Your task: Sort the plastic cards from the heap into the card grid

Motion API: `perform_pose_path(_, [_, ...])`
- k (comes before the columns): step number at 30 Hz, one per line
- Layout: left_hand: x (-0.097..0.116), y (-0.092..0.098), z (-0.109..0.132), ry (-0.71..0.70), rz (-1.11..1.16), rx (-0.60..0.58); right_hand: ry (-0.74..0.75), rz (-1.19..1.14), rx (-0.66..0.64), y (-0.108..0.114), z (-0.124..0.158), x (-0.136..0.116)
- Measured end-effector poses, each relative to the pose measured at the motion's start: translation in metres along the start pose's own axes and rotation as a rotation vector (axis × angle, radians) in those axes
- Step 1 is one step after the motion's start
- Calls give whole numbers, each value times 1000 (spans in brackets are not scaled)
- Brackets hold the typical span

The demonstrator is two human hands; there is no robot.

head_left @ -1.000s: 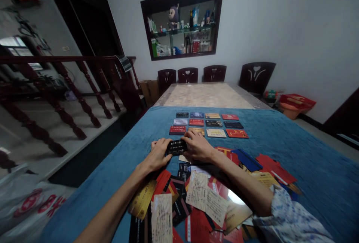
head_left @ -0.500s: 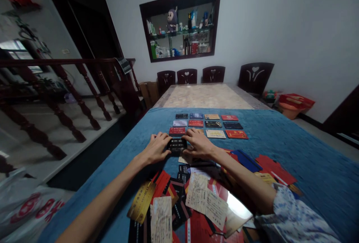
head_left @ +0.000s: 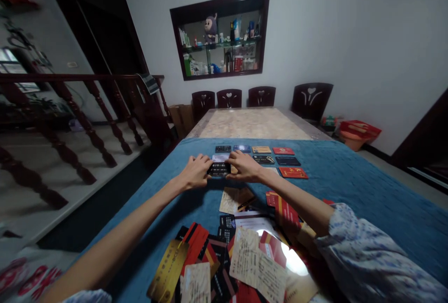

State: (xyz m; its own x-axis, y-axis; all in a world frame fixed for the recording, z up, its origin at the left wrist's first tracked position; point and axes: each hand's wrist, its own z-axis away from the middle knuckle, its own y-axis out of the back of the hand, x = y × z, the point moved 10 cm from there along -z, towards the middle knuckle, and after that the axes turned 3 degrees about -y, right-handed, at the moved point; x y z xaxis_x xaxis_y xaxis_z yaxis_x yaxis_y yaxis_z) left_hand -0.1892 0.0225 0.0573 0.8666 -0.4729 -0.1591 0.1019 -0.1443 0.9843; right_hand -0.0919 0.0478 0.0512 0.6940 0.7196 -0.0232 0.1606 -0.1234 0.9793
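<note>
A black card (head_left: 219, 169) with white print is pinched between both my hands, low over the blue cloth (head_left: 350, 182). My left hand (head_left: 194, 171) grips its left end and my right hand (head_left: 245, 166) grips its right end, fingers curled. The card sits over the near left part of a grid of cards (head_left: 280, 159) laid out in rows, hiding some of them. A loose heap of cards (head_left: 241, 251), black, red, gold and cream, lies close to me under my forearms.
The cloth covers the near half of a long table; bare marble top (head_left: 255, 123) shows beyond. Several dark chairs (head_left: 261, 96) stand at the far end, under a wall niche with bottles. A stair railing (head_left: 80, 107) runs on the left. Red bins (head_left: 357, 133) sit on the floor right.
Both hands have carried the black card away from me, from just past the heap up to the near row of the laid-out grid. My view has shifted forward with them.
</note>
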Motion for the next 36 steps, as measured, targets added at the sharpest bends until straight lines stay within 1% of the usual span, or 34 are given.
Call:
perform_pose_path(7, [-11, -1, -33, 10, -41, -7, -28, 44, -24, 3, -20, 24])
perform_pose_path(11, [-18, -4, -52, 28, -28, -24, -56, 78, -49, 2, -31, 39])
perform_pose_path(15, [-28, -9, -70, 40, -1, -26, -49, 100, -55, 1, -44, 50])
perform_pose_path(20, [-43, -19, -92, 53, 9, -22, -61, 99, -58, -10, -64, 71])
perform_pose_path(28, [-57, -28, -122, 55, 27, 17, -93, 111, -54, -28, -88, 102])
perform_pose_path(36, [-70, -47, -146, 108, 62, -30, -156, 105, -111, -40, -102, 118])
